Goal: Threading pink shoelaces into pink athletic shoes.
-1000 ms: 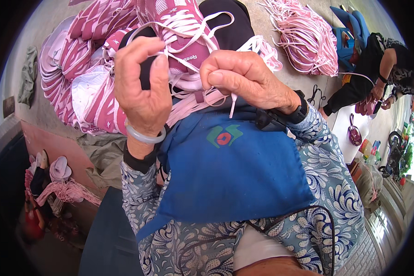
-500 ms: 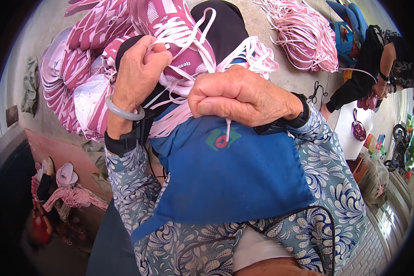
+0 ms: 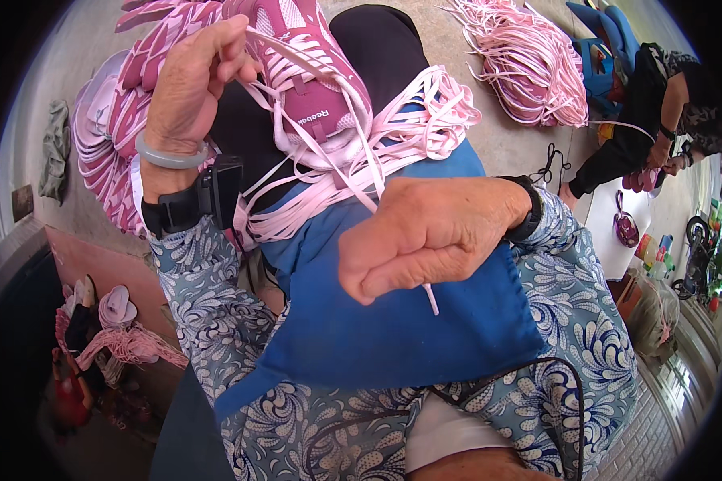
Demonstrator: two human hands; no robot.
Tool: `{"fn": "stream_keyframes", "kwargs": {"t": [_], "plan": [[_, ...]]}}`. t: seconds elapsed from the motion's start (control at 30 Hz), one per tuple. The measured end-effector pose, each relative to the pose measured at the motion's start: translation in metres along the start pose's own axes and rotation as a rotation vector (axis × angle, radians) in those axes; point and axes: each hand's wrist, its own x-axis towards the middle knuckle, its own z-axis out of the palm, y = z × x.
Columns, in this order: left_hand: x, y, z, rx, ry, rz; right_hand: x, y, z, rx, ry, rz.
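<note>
A pink shoe upper point(image 3: 318, 106) with white mesh lies over my dark-clad knee, laced with a pale pink shoelace point(image 3: 363, 191). My left hand point(image 3: 188, 92) is raised beside it, thumb and fingers closed on a stretch of lace that runs back to the eyelets. Low over my blue apron point(image 3: 409, 345), my right hand point(image 3: 437, 232) makes a fist around the other stretch of lace. That lace's tip sticks out below the fist. A bunch of loose pale pink laces point(image 3: 437, 104) spreads across my lap behind the hands.
Stacked pink shoe uppers point(image 3: 108, 136) stand at the left. A heap of pink laced uppers point(image 3: 529, 72) lies on the floor at the far right. Beyond it another person's hands point(image 3: 667, 156) work on a pink piece. A grey-green cloth point(image 3: 54, 152) lies far left.
My left hand has moved left and up, drawing lace away from the upper. My right fist has come down toward me, pulling its lace over the apron.
</note>
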Motion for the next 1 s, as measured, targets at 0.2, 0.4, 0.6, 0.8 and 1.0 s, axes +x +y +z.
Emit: {"fn": "stream_keyframes", "kwargs": {"t": [0.2, 0.4, 0.6, 0.8, 1.0], "plan": [[0.048, -0.005, 0.009, 0.560, 0.146, 0.050, -0.012, -0.027, -0.008, 0.041, 0.038, -0.224], [0.048, -0.009, 0.024, 0.629, 0.153, 0.113, -0.019, -0.021, -0.005, 0.044, 0.118, -0.060], [0.050, -0.014, 0.028, 0.442, 0.107, 0.020, -0.016, -0.035, -0.002, 0.275, 0.057, -0.439], [0.061, -0.014, 0.032, 0.837, 0.147, 0.279, 0.002, -0.017, 0.008, 0.067, -0.088, -0.121], [0.044, -0.014, 0.020, 0.604, -0.054, 0.228, 0.028, -0.014, 0.016, -0.245, -0.066, -0.188]]}}
